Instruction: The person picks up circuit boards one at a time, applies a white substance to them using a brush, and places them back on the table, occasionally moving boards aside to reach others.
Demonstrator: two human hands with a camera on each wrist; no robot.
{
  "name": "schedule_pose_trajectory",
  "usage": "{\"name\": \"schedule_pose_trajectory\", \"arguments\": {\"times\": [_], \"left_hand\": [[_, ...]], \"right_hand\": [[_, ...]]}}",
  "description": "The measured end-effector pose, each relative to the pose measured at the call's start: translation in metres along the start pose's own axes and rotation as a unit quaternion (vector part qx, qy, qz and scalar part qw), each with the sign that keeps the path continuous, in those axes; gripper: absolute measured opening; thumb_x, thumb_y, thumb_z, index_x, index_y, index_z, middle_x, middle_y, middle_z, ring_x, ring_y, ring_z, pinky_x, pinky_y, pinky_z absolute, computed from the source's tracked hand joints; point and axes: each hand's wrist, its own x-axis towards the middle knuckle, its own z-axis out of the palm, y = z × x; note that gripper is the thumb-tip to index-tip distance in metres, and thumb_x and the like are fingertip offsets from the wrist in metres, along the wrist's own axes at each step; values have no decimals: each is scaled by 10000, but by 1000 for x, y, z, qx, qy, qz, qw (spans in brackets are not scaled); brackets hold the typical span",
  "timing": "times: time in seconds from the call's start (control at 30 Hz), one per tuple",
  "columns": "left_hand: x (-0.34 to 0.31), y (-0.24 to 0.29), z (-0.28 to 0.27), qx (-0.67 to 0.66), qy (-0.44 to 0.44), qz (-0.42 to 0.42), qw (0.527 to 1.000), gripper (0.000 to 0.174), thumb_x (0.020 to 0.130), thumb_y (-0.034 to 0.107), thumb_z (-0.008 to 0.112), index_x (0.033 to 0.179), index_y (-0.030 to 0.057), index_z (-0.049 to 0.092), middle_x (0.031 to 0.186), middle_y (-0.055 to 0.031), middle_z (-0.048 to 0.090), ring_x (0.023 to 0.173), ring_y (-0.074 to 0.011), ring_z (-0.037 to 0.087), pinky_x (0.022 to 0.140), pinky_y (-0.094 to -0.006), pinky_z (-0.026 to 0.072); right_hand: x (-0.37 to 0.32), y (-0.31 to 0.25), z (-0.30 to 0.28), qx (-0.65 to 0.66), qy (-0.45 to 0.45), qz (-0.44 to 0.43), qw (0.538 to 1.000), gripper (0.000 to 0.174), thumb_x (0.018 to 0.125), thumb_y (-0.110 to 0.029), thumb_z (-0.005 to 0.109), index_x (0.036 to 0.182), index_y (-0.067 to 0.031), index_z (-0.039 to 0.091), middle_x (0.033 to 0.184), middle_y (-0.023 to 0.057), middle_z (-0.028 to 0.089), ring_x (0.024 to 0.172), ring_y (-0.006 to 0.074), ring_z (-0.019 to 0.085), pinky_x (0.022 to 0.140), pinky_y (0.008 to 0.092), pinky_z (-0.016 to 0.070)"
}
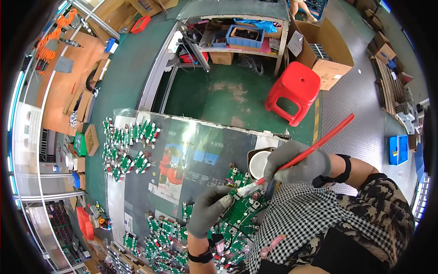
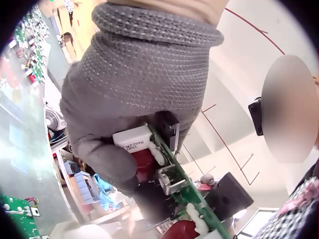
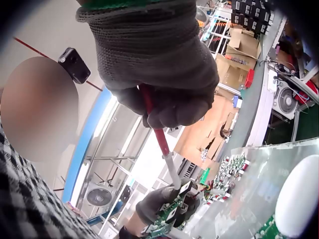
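My gloved left hand [image 1: 207, 210] grips a green circuit board [image 1: 240, 211] by its edge. In the left wrist view, white blocks, dark red parts and black heat sinks [image 2: 230, 198] stand on that board. My gloved right hand [image 1: 299, 165] holds a long red-handled brush [image 1: 329, 135], slanting down to the left. Its pale tip [image 1: 246, 189] meets the board close to the left fingertips. In the right wrist view, the brush's grey neck [image 3: 171, 167] reaches down to the board. Just beside the right fingers stands a round white tub [image 1: 258, 163], partly covered by the hand.
Many green circuit boards [image 1: 164, 237] lie crowded on the table near my left forearm. Another group of boards [image 1: 123, 148] covers the table's far left corner. Beyond the table's edge stands a red stool [image 1: 299, 84], with an open cardboard box [image 1: 335, 68] behind it.
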Motion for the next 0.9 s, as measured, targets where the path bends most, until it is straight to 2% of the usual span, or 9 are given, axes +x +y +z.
{"name": "schedule_pose_trajectory", "arguments": {"times": [0.17,0.23,0.37,0.43,0.53,0.63,0.8,0.87,0.9], "left_hand": [[-3,-4,-1,-4,7,-14,1000,294,859,126,631,1110,-13,571,938,-26,619,827,-64,551,725,-218,455],[-4,-2,1,-9,7,-17,1000,293,860,132,633,1107,-13,572,931,-24,620,812,-60,550,709,-214,453],[-5,7,6,16,17,-26,999,291,862,140,630,1104,-12,575,914,-19,623,770,-48,540,658,-200,442],[-7,6,6,20,16,-26,999,293,861,143,630,1105,-12,576,909,-19,624,758,-45,536,645,-196,438],[-6,1,1,6,21,-14,1000,302,857,148,635,1106,-15,577,922,-26,627,777,-56,546,666,-207,448],[-6,-1,-4,-11,20,12,1000,306,856,146,636,1107,-20,579,940,-37,631,810,-73,558,709,-223,459],[-8,3,-3,-25,25,4,999,302,857,130,627,1112,-24,579,976,-50,632,865,-90,568,773,-244,462],[-7,1,-4,-16,23,8,1000,295,856,132,629,1103,-25,585,982,-52,634,871,-90,569,774,-245,463],[-6,-1,-5,-8,21,13,1000,288,856,133,631,1093,-25,590,988,-55,635,877,-89,570,774,-246,464]], "right_hand": [[-4,3,-5,-29,3,-26,999,195,749,-24,528,884,45,650,824,99,630,749,156,585,667,289,458],[-3,-3,1,-17,-10,-71,997,186,744,-20,532,876,44,646,808,101,625,719,160,584,648,293,456],[-1,0,4,-37,-20,-30,999,174,742,-18,544,869,44,644,806,98,621,710,159,580,645,291,454],[-2,4,1,0,6,-18,1000,170,742,-22,552,865,41,651,782,98,628,694,153,580,632,290,455],[-6,12,-5,-39,22,-62,997,151,726,-45,579,825,21,671,697,114,637,608,209,594,570,316,458],[-13,-4,-4,-30,-35,-13,999,156,760,-32,551,849,37,659,737,111,647,683,155,600,632,286,469],[-12,3,7,-15,-58,-56,997,181,761,-34,555,888,23,671,767,103,657,711,158,610,647,293,473],[-13,6,3,-18,-58,19,998,184,763,-39,547,888,24,666,783,104,660,723,156,610,658,297,475],[-15,6,1,-18,-59,19,998,184,763,-39,547,888,24,666,783,104,660,723,156,610,658,297,475]]}}
